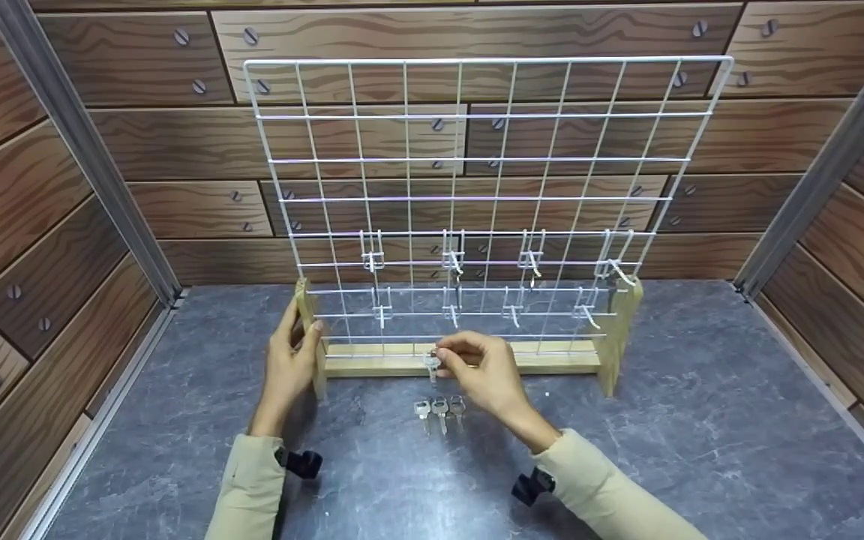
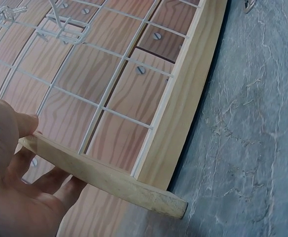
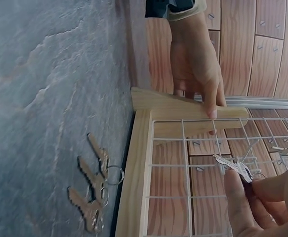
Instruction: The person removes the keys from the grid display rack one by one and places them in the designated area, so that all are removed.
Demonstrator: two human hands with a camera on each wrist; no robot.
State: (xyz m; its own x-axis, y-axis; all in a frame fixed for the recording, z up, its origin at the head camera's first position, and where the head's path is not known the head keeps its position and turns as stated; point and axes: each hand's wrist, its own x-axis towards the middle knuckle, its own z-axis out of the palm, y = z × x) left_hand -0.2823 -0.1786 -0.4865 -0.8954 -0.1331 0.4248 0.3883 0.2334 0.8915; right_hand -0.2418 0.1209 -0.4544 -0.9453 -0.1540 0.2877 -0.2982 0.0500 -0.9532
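A white wire grid rack (image 1: 484, 159) stands in a wooden frame. My left hand (image 1: 293, 364) holds its left wooden upright (image 2: 104, 175), thumb on one face and fingers on the other. Between thumb and fingertips my right hand (image 1: 488, 371) pinches a silver key (image 3: 235, 167) with a small ring, in front of the grid's lower part. On the tabletop below lie three more keys (image 1: 440, 409), side by side, with rings at their heads. White hooks (image 1: 453, 261) hang on the grid in two rows. In the left wrist view, a key (image 2: 8, 12) hangs at a hook.
The frame's wooden base bar (image 1: 383, 365) runs between the left upright and the right upright (image 1: 619, 337). The grey marbled tabletop (image 1: 717, 420) lies under everything. Wood-patterned walls (image 1: 177, 142) with metal corner posts (image 1: 79, 150) enclose the back and sides.
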